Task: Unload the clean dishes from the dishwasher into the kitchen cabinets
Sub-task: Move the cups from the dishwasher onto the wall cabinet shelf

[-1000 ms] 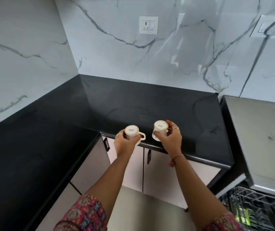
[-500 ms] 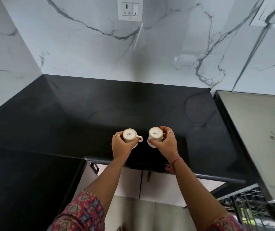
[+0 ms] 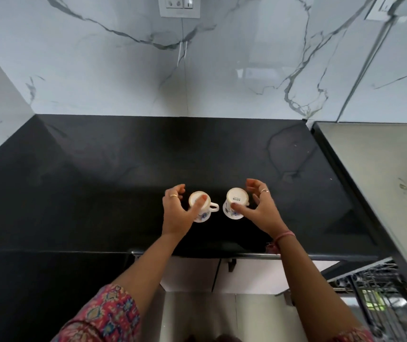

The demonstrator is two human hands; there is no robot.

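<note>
A black stone worktop [image 3: 98, 183] runs into a corner under glossy white marble walls [image 3: 103, 77] with grey veins. Two white cups stand upside down near its front edge: the left cup [image 3: 201, 207] under the left hand [image 3: 176, 211], whose thumb rests on the cup's base, fingers loosely spread; the right cup [image 3: 235, 203] touched by the right hand [image 3: 256, 206], fingers wide. The dishwasher rack [image 3: 380, 292] shows at near right.

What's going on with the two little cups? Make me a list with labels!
left cup: upside down on the black countertop, handle pointing right
right cup: upside down on the countertop, "SISTA" printed on its base
pattern: blue flowers on both
left hand: fingers spread, thumb lying over the left cup
right hand: fingers spread, thumb touching the right cup
dishwasher rack: lower right, pulled out
cabinet doors: below the counter, closed
</note>
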